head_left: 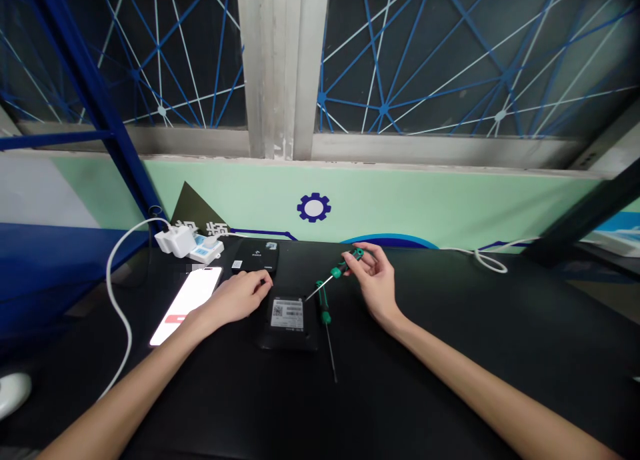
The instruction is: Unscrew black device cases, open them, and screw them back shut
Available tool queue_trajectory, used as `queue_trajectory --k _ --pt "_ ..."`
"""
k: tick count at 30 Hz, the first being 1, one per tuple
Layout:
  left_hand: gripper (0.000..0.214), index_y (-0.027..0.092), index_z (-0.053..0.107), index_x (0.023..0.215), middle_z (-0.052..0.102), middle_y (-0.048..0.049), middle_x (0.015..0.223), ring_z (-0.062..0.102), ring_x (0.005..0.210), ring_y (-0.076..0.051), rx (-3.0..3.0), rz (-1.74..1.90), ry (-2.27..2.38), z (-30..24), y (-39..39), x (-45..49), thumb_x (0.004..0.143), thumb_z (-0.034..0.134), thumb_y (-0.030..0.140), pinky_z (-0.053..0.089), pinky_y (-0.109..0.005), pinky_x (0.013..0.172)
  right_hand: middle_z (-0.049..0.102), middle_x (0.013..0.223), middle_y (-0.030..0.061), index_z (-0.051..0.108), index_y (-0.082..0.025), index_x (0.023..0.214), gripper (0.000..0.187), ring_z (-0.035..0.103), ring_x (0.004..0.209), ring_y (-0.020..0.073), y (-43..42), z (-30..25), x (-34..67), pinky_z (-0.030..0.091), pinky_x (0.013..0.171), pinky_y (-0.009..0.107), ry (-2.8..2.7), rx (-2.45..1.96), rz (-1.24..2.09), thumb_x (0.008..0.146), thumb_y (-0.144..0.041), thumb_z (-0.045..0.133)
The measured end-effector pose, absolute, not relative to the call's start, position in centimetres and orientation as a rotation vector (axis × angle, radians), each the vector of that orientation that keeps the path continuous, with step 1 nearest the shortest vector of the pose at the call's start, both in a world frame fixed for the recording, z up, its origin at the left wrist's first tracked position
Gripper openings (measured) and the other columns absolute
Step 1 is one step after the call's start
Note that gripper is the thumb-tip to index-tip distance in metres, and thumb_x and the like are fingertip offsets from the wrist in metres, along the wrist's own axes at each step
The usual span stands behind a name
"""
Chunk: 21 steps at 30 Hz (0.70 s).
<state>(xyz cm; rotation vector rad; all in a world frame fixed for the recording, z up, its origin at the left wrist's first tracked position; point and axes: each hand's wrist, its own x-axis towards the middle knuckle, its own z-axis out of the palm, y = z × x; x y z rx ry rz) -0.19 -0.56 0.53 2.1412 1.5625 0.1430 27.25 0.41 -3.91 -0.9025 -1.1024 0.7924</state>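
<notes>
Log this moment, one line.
right hand: holds green-handled metal screwdriver pointed at black rectangular device | left hand: near device | second green-handled screwdriver: beside device

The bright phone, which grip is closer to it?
Left. The left grip is just right of the bright phone; the right grip is farther right, holding a screwdriver.

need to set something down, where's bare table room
The widest bare patch of black table lies right of the right hand, short of the white cable. Another lies on the near side of the labelled device. Crowded: phone, power strip and black box around the left hand; two screwdrivers by the labelled device.
</notes>
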Motion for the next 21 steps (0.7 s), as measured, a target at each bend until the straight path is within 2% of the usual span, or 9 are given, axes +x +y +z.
queue_trajectory --k 3,9,14,18,20,21 --pt "0.033 0.026 0.061 0.102 0.067 0.001 0.073 0.064 0.061 -0.019 2.171 0.117 1.55 0.8 -0.7 0.1 0.096 0.036 0.048 0.04 -0.028 0.06 0.067 0.082 -0.0002 0.056 -0.023 0.101 0.041 0.066 0.069 0.0148 0.1 -3.5 27.1 0.056 0.062 0.027 -1.116 -0.881 0.731 0.075 -0.041 0.082" --pt "0.034 0.026 0.061 0.106 0.068 0.0009 0.076 0.064 0.064 -0.019 2.218 0.113 1.555 0.8 -0.7 0.0 0.094 0.039 0.049 0.039 -0.029 0.061 0.07 0.098 0.0067 0.054 -0.024 0.103 0.038 0.069 0.091 0.0207 -0.4 -2.8 26.9 0.059 0.076 0.032 -1.212 -0.874 0.634 0.079 -0.042 0.078" --pt "0.034 0.026 0.061 0.107 0.07 0.0006 0.078 0.065 0.064 -0.019 2.213 0.12 1.546 0.8 -0.7 0.0 0.094 0.04 0.049 0.04 -0.029 0.061 0.069 0.102 0.0076 0.055 -0.024 0.106 0.036 0.068 0.094 0.0211 -0.6 -2.3 26.9 0.058 0.081 0.035 -1.297 -0.856 0.564 0.082 -0.04 0.076" --pt "0.033 0.025 0.06 0.106 0.069 0.0017 0.077 0.065 0.061 -0.019 2.217 0.123 1.538 0.7 -0.7 0.0 0.094 0.04 0.048 0.041 -0.03 0.063 0.072 0.104 0.008 0.055 -0.024 0.115 0.044 0.07 0.094 0.0211 -0.6 -1.6 26.2 0.057 0.085 0.036 -1.297 -0.822 0.703 0.08 -0.038 0.078" --pt "0.033 0.025 0.06 0.106 0.069 0.0021 0.075 0.064 0.059 -0.019 2.213 0.123 1.534 0.7 -0.7 -0.1 0.094 0.04 0.048 0.041 -0.03 0.063 0.074 0.098 0.0073 0.058 -0.023 0.112 0.042 0.072 0.091 0.022 -0.5 -1.1 25.7 0.058 0.083 0.036 -1.289 -0.814 0.808 0.079 -0.04 0.079" --pt "0.033 0.025 0.06 0.105 0.069 0.0022 0.075 0.064 0.059 -0.019 2.209 0.123 1.532 0.6 -0.6 -0.1 0.094 0.04 0.049 0.04 -0.03 0.062 0.073 0.092 0.0068 0.062 -0.021 0.104 0.037 0.072 0.088 0.0223 -0.4 -0.9 25.3 0.059 0.081 0.035 -1.297 -0.829 0.838 0.078 -0.042 0.079"
